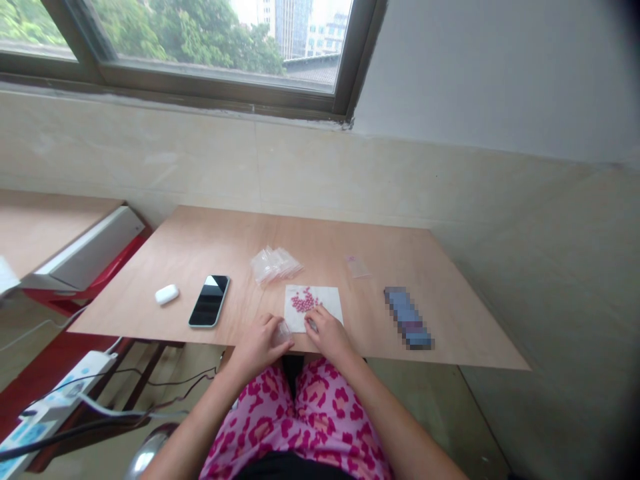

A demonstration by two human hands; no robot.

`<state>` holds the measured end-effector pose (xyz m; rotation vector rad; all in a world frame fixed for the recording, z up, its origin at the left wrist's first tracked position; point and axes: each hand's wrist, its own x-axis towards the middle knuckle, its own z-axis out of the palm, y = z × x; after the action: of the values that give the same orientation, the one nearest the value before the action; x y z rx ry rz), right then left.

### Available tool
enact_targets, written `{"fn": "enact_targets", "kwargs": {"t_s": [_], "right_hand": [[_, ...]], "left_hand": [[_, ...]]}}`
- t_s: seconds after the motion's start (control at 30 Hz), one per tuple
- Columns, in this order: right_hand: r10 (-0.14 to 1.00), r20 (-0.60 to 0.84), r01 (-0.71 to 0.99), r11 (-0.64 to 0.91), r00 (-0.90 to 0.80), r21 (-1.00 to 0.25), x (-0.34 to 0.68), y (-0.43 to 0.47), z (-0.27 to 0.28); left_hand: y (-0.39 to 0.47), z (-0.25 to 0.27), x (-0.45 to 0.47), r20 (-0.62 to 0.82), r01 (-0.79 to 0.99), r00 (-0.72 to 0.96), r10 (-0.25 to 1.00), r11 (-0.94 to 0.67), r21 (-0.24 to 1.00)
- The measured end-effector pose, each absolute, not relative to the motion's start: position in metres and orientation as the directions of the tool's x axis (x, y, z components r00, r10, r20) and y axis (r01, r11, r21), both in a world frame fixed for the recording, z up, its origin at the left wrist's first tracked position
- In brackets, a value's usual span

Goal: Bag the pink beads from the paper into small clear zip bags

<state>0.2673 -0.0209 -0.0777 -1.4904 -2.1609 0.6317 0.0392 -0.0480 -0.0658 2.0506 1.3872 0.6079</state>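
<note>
Many small pink beads or pills (303, 301), too small to tell which, lie on a white sheet of paper (330, 300) near the table's front edge. To the left of the paper, my left hand (260, 343) is closed on a small clear plastic bag (283, 331). My right hand (326, 331) rests over the paper's lower right, just below the pink pieces. Its thumb and fingers are drawn together, and whatever they may pinch is hidden. Behind the paper lies a loose pile of clear plastic bags (275, 265).
One bag (357, 267) with some pink in it lies at the back right. A phone (210, 301) and a white earbud case (167, 295) are on the left. A blurred-out phone-like object (409, 319) is on the right. A power strip (65, 393) with cables hangs lower left.
</note>
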Motion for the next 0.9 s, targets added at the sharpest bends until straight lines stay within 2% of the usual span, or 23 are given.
{"fn": "enact_targets", "kwargs": {"t_s": [0.13,0.3,0.4,0.47,0.53,0.7,0.9], "right_hand": [[0.943,0.147,0.681,0.319,-0.3,-0.659,0.269,-0.02,-0.079],[0.969,0.146,0.489,0.228,-0.2,-0.842,0.257,-0.028,-0.066],[0.945,0.128,0.397,0.246,-0.3,-0.884,0.249,-0.031,-0.054],[0.925,0.147,0.381,0.284,-0.35,-0.88,0.253,-0.027,-0.05],[0.941,0.163,0.416,0.281,-0.298,-0.865,0.266,-0.018,-0.053],[0.982,0.151,0.66,0.189,-0.116,-0.727,0.307,0.001,-0.078],[0.967,0.15,0.764,0.254,-0.205,-0.593,0.306,0.001,-0.088]], "left_hand": [[-0.05,-0.067,0.04,0.068,0.668,0.348,0.935,-0.298,0.682],[-0.051,-0.073,0.043,0.091,0.633,0.326,0.941,-0.289,0.719],[-0.052,-0.077,0.047,0.123,0.598,0.311,0.942,-0.295,0.745],[-0.054,-0.077,0.05,0.137,0.584,0.298,0.945,-0.294,0.757],[-0.055,-0.076,0.052,0.139,0.581,0.291,0.947,-0.29,0.76],[-0.055,-0.076,0.054,0.122,0.611,0.285,0.951,-0.278,0.742],[-0.053,-0.075,0.055,0.117,0.618,0.296,0.948,-0.284,0.733]]}}
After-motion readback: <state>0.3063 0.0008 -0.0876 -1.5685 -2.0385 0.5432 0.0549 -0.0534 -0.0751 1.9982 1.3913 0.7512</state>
